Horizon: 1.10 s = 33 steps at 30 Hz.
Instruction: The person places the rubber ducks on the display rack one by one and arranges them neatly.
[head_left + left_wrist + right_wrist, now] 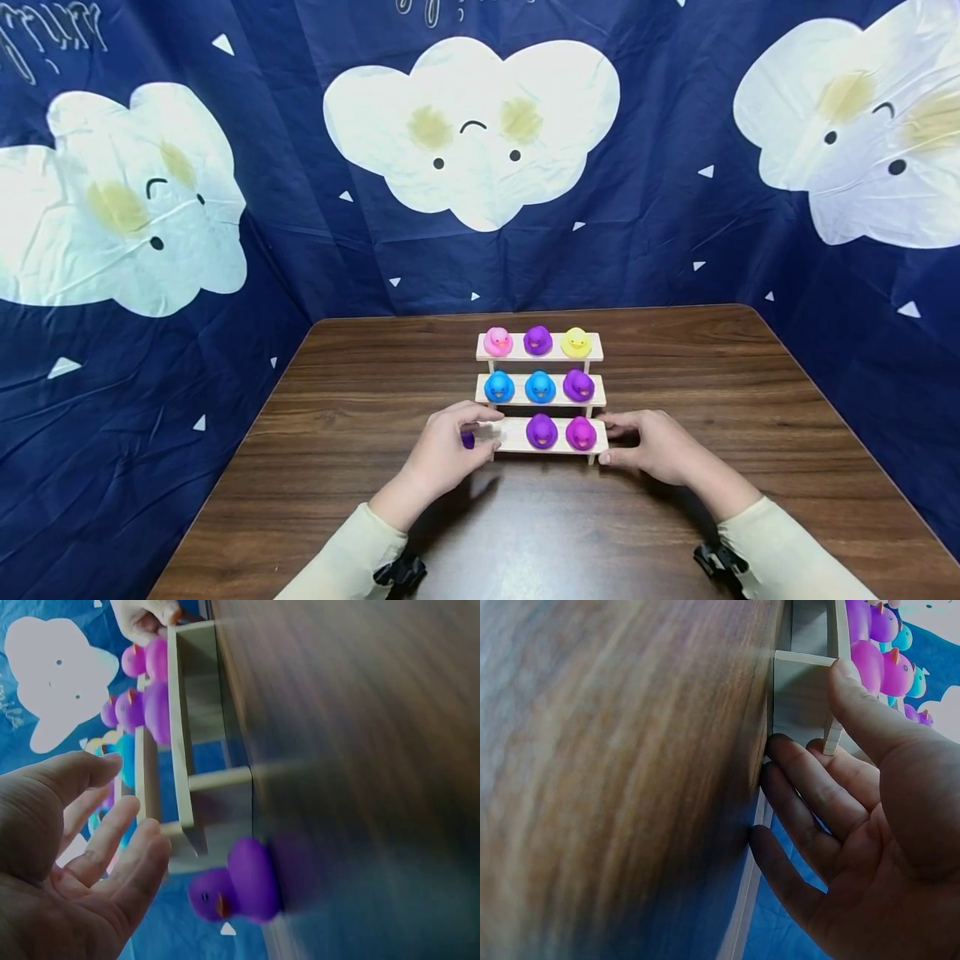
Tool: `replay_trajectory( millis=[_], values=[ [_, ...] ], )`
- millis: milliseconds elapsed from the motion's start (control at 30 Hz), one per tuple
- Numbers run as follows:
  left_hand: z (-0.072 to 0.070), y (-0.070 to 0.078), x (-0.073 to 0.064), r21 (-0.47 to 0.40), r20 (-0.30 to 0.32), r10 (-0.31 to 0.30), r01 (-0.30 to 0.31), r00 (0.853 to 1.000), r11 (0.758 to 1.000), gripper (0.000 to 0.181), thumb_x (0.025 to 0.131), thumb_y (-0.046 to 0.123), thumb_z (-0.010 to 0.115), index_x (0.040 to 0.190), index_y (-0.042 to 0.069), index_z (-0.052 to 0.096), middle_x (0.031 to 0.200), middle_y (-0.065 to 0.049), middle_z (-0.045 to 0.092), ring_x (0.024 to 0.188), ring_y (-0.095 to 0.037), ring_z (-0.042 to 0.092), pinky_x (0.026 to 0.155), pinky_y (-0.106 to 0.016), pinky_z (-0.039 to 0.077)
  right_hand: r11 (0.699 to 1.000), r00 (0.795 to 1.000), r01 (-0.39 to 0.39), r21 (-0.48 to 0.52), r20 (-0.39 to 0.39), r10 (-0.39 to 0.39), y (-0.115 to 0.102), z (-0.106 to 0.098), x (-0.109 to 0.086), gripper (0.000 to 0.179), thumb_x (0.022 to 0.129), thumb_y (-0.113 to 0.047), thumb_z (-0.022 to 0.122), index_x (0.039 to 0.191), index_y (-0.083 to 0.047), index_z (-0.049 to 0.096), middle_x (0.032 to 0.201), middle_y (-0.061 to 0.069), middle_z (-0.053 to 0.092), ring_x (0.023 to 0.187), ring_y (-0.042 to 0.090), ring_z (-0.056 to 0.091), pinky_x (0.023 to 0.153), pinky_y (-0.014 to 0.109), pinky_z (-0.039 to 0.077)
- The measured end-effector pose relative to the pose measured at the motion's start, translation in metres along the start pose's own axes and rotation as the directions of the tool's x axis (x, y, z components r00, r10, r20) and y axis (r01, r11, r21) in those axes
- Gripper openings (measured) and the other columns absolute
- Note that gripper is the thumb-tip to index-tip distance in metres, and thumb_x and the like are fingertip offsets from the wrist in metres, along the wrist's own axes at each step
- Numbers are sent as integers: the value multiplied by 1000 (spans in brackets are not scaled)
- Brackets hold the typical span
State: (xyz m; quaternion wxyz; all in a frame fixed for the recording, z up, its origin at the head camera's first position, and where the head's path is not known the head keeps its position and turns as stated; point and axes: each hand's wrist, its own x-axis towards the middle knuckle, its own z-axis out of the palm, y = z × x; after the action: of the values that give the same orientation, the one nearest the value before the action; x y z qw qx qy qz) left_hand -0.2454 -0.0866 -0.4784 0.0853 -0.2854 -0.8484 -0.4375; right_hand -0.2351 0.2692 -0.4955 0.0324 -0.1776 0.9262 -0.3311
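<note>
A three-tier wooden display stand (557, 409) bears several small rubber ducks. The bottom shelf has a purple duck (542, 431) and a magenta duck (581, 433); its left part is bare wood. My left hand (448, 442) is around that left end, fingers spread and loosely bent, holding nothing; contact with the shelf is unclear. Beside the stand's left leg, another purple duck (253, 881) lies on the table, mostly hidden by the hand in the head view. At the right end, my right hand (900, 817) grips the bottom shelf between thumb and fingers.
Blue ducks (540, 387) and a purple one are on the middle shelf. Pink, purple and yellow ducks (576, 342) line the top. Beneath is a brown wooden table (360, 375), with a dark blue cloud-print cloth (285, 167) behind and at the sides.
</note>
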Motion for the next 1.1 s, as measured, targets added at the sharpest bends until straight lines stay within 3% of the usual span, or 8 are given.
replay_trajectory(
  millis=[233,367,633,767,933,1100],
  values=[
    [-14,-12,-5,-36,-22,-14,14,1000,999,31,83,-1,85,112,4,77,106,-12,74,93,-33,74,86,-47,62,1000,1000,-3,9,2,3,0,0,1,61,85,-41,88,135,-11,71,104,-10,78,118,28,68,105,57,49],
    [-22,-19,-6,17,-18,-49,50,999,999,34,81,-2,86,113,6,77,109,-8,74,102,-34,73,91,-46,61,1000,1000,-8,5,2,8,0,0,1,60,85,-42,88,134,-12,72,104,-10,78,118,28,68,105,57,49],
    [-31,-31,-5,97,56,-162,156,985,983,34,82,5,88,114,8,77,112,-8,74,109,-31,70,96,-51,57,1000,1000,-13,4,2,13,0,0,1,60,85,-42,88,134,-12,72,104,-10,78,119,28,68,105,57,49],
    [-31,-36,-5,149,119,-211,192,970,970,32,81,10,91,111,11,79,108,-3,73,101,-22,70,91,-43,57,1000,1000,-11,-3,1,11,0,0,0,62,84,-43,87,135,-12,71,105,-11,78,121,29,67,106,58,48],
    [-29,-40,-5,211,181,-227,188,957,959,24,82,7,89,103,16,81,102,7,70,93,-11,65,83,-29,56,1000,1000,-9,0,2,9,-1,0,0,62,84,-44,87,135,-12,71,105,-11,78,121,29,67,106,58,48],
    [-29,-42,-4,241,179,-185,139,966,960,21,80,2,89,96,14,81,97,8,71,92,-11,65,82,-29,57,1000,1000,-12,2,-1,12,0,0,0,61,84,-44,87,135,-13,72,104,-12,78,120,28,67,105,57,49]
  ],
)
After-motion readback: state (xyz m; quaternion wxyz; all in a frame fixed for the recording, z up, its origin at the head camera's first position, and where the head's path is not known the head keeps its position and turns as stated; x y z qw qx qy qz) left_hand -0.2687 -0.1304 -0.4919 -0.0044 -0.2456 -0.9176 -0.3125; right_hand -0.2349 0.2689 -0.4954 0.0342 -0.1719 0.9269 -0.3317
